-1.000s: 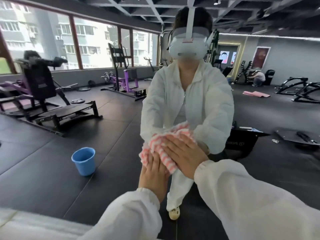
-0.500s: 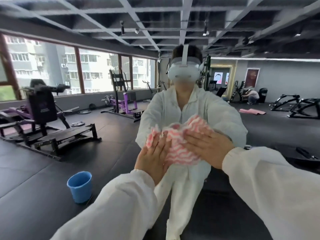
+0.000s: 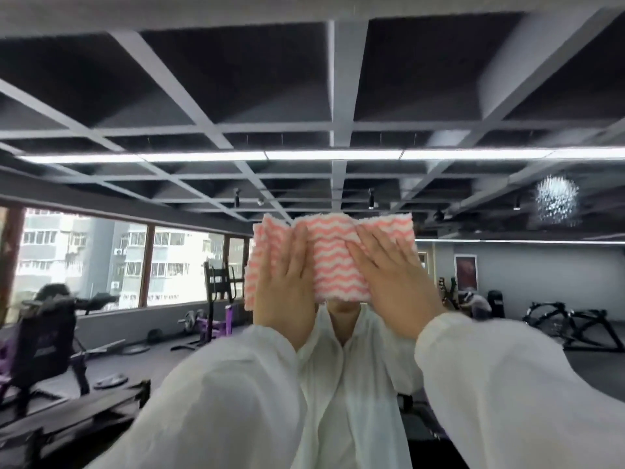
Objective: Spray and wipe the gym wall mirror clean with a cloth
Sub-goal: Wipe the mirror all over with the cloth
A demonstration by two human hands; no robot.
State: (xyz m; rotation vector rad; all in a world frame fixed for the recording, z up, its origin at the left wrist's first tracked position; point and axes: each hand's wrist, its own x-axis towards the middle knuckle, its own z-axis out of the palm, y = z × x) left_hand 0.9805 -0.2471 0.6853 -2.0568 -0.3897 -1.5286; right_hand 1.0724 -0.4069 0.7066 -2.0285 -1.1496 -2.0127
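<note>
high on the mirror (image 3: 507,282), cloth (image 3: 333,255) long side level, left hand (image 3: 287,282) and right hand (image 3: 389,282) pressed flat, fingers up

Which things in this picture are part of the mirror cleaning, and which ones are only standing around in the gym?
Part of the job:
- pink striped cloth
- left hand flat on the cloth
- right hand flat on the cloth
- wall mirror

Only standing around (reflections):
- purple weight machine
- black exercise machine
- glitter ball

A gym — weight machines (image 3: 50,336), barbell plates (image 3: 191,320), wall mirror (image 3: 507,272).
</note>
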